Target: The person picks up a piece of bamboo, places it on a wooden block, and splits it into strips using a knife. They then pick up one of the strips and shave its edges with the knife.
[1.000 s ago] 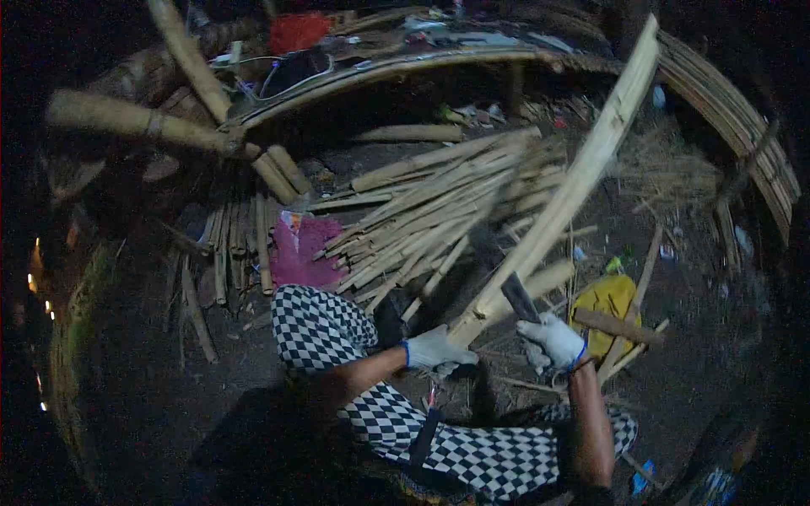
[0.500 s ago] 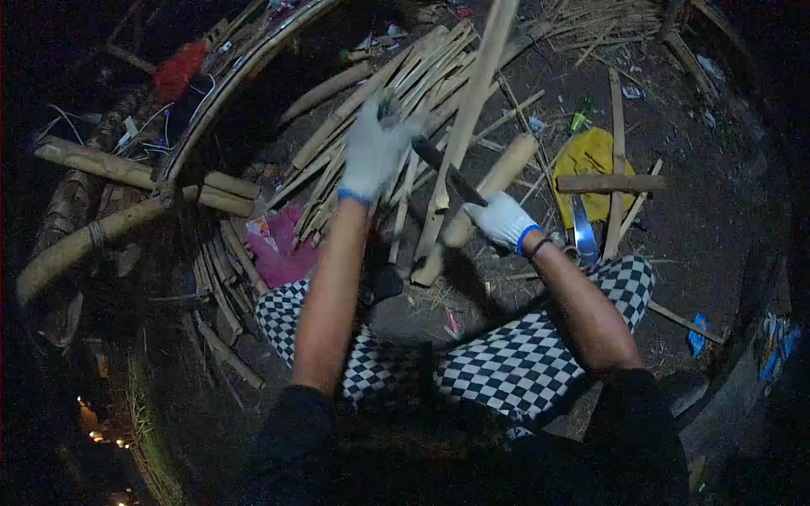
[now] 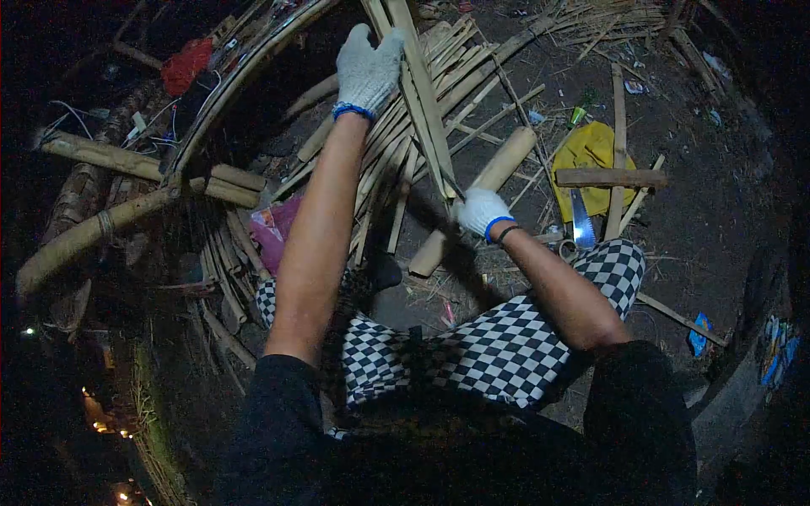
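A long bamboo piece (image 3: 427,114) slants down from the top edge in front of me, with a lengthwise split along it. At its upper part my left hand (image 3: 369,69), in a white knitted glove, grips one side, thumb to the left and fingers over the strip. My right hand (image 3: 483,211), gloved too, is closed round the handle of a knife (image 3: 456,189) at the bamboo's lower end. Only a short bit of the dark blade shows; the handle is hidden in the glove. Below the bamboo's lower end lies a thick round bamboo length (image 3: 506,160).
Split bamboo strips (image 3: 380,181) lie piled left of centre. On the right are a yellow cloth (image 3: 582,152), a wooden stick (image 3: 612,178) across it and a handsaw (image 3: 581,219). A curved bamboo rim (image 3: 202,118) rises at the left. My checkered legs (image 3: 498,350) are folded in front.
My left hand has moved up and now grips the bamboo. The knife has moved from beside the bamboo to its lower end, and a split now shows along the piece.
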Motion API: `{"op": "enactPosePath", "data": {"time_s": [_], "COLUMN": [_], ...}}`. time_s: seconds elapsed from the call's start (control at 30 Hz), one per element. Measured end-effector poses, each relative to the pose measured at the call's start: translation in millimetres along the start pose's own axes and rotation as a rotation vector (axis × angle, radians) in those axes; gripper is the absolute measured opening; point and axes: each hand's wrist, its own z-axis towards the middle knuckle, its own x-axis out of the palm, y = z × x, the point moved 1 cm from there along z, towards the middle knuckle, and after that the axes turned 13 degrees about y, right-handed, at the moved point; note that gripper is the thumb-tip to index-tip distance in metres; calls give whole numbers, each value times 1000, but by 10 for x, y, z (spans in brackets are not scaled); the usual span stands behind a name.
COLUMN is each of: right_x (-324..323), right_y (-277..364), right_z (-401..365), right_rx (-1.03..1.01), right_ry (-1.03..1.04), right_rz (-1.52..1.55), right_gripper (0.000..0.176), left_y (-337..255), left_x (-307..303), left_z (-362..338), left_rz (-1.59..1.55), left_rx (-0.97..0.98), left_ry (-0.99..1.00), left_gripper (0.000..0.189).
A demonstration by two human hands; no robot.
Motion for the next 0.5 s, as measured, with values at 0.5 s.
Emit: {"op": "enactPosePath", "data": {"time_s": [0.5], "right_x": [413], "right_y": [-120], "right_z": [270], "right_rx": [101], "right_ry": [471], "right_rz": [1408], "right_gripper": [20], "left_y": [-263], "left_x": [165], "left_z": [-553], "left_rz": [-320], "left_rx": [-231], "left_ry": [-50], "left_gripper": [53]}}
